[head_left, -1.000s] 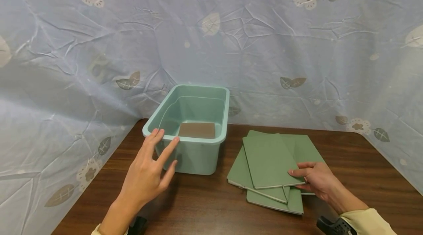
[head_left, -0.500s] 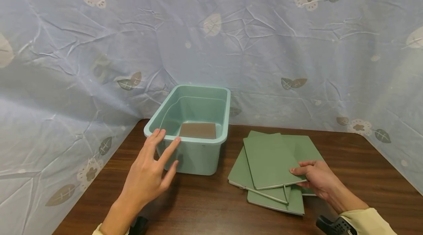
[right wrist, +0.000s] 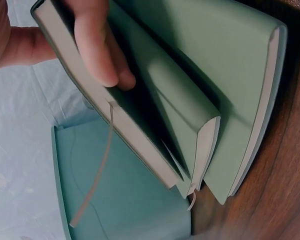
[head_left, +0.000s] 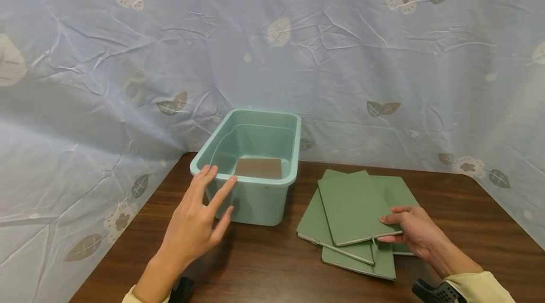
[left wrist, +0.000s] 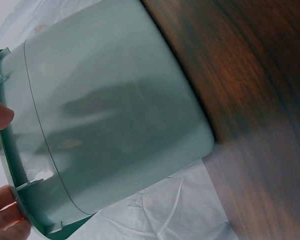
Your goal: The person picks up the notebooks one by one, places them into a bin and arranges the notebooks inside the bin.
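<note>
Left hand (head_left: 193,225): spread at bin (head_left: 251,201); your stray push could slide it.
Right hand (head_left: 415,232): pinching top book (head_left: 353,208), right of bin; your edge grip may slip.

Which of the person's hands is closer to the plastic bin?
Left. The left hand is at the near rim of the bin; the right hand is farther off, beyond the bin's right side, holding the top green notebook.

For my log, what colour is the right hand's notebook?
The held notebook is muted green, clearest in the head view.
</note>
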A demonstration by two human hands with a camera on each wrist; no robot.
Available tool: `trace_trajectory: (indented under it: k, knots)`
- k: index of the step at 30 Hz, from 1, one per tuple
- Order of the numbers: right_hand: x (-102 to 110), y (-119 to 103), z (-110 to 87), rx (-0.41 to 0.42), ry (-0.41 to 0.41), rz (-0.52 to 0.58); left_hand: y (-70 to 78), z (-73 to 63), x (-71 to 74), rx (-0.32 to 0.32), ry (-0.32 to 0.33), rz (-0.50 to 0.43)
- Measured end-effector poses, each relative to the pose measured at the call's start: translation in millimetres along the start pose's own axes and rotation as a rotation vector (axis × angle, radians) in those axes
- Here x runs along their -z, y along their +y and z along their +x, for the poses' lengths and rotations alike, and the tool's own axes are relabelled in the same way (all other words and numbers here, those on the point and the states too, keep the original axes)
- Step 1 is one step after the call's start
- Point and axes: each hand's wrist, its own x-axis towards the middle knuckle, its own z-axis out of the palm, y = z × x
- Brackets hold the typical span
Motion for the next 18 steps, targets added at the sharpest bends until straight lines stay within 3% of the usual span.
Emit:
trace_trajectory:
  k: [18]
  knots:
    - [-2.2, -18.7, -10.7, 0.081, 0.035, 0.029, 0.2, -0.5, -0.2, 0.009, -0.013, -0.006]
